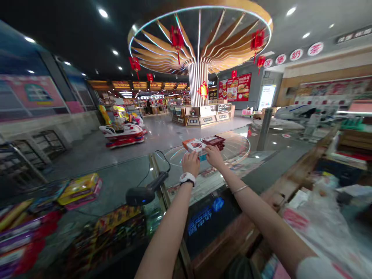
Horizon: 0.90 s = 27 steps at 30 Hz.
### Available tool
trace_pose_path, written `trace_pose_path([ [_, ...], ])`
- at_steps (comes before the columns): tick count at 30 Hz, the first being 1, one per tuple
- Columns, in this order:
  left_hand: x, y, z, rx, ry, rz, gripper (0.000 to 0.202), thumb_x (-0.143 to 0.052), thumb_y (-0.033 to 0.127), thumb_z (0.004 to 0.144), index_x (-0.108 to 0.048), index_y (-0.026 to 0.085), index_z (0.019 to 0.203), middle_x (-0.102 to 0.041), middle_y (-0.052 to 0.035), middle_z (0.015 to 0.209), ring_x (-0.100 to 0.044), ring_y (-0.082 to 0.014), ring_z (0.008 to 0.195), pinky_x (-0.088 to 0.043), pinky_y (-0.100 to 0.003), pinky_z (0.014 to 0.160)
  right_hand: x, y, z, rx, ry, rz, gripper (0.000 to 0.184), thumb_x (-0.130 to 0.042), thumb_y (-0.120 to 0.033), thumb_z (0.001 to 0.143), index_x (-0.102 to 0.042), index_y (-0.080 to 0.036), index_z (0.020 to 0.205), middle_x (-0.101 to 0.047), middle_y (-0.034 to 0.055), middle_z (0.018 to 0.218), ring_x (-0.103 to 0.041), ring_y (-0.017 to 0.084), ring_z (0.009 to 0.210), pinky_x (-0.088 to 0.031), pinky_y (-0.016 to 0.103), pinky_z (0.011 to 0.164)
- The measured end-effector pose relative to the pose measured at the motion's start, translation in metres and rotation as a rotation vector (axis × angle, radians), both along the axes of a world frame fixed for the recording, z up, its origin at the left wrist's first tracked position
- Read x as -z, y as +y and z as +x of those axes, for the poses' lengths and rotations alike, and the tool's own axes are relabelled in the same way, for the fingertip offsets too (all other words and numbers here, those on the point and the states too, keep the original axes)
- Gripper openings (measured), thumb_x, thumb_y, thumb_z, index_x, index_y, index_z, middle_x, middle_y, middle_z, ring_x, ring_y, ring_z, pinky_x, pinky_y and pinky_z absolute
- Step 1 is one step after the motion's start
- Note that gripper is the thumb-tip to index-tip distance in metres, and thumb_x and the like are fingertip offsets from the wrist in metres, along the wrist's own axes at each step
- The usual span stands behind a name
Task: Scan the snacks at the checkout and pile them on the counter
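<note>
Both my arms reach forward over a glass counter top (261,155). My left hand (191,162), with a white watch on its wrist, grips the near edge of an orange and white box (194,145) lying on the glass. My right hand (214,155), a thin bracelet on its wrist, rests with curled fingers against a teal pack (202,157) just under that box. A stack of dark red boxes (214,141) sits right behind, touching the orange one.
A black barcode scanner (145,190) with a cable lies on the counter to my left. Colourful packaged goods (80,189) fill the display case at left. A cluttered wooden desk (328,186) stands at right. Beyond are a mall hall, a kiosk (200,114) and ride-on toy cars (123,133).
</note>
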<state>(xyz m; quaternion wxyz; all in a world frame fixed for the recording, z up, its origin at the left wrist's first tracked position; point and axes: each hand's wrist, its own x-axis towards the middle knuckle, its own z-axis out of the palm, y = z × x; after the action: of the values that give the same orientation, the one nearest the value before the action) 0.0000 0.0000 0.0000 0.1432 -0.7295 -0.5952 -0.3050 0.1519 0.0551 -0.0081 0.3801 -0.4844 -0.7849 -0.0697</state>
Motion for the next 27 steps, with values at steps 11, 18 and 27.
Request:
trace_pose_path([
  [11,0.0067,0.0075,-0.0023,0.011,-0.035,0.002,0.047,-0.044,0.014,0.092,-0.059,0.022,0.137,-0.058,-0.0022,0.144,-0.052,-0.023,0.132,-0.033,-0.045,0.12,0.0026,0.001,0.001,0.029,0.001,-0.056,0.055,-0.049,-0.006,0.081,-0.063,-0.023,0.131,-0.058,0.012,0.139,-0.049,0.026,0.133,-0.024,0.055,0.12],
  [18,0.0065,0.0064,-0.0027,0.012,-0.018,-0.005,0.048,-0.043,0.015,0.093,-0.058,0.021,0.138,-0.057,-0.0025,0.145,-0.052,-0.0236,0.132,-0.033,-0.045,0.12,0.0065,0.0044,0.0008,0.043,0.006,-0.021,0.057,-0.047,-0.005,0.079,-0.063,-0.025,0.13,-0.059,0.0105,0.138,-0.05,0.026,0.132,-0.026,0.057,0.119],
  [27,0.0072,0.0033,-0.0043,0.007,0.068,-0.033,0.053,-0.043,0.012,0.09,-0.056,0.021,0.141,-0.049,-0.0031,0.153,-0.051,-0.0216,0.134,-0.034,-0.041,0.12,0.0068,0.0006,0.0006,0.064,-0.032,-0.049,0.057,-0.051,-0.015,0.083,-0.059,-0.027,0.138,-0.053,0.0091,0.147,-0.045,0.028,0.137,-0.025,0.058,0.119],
])
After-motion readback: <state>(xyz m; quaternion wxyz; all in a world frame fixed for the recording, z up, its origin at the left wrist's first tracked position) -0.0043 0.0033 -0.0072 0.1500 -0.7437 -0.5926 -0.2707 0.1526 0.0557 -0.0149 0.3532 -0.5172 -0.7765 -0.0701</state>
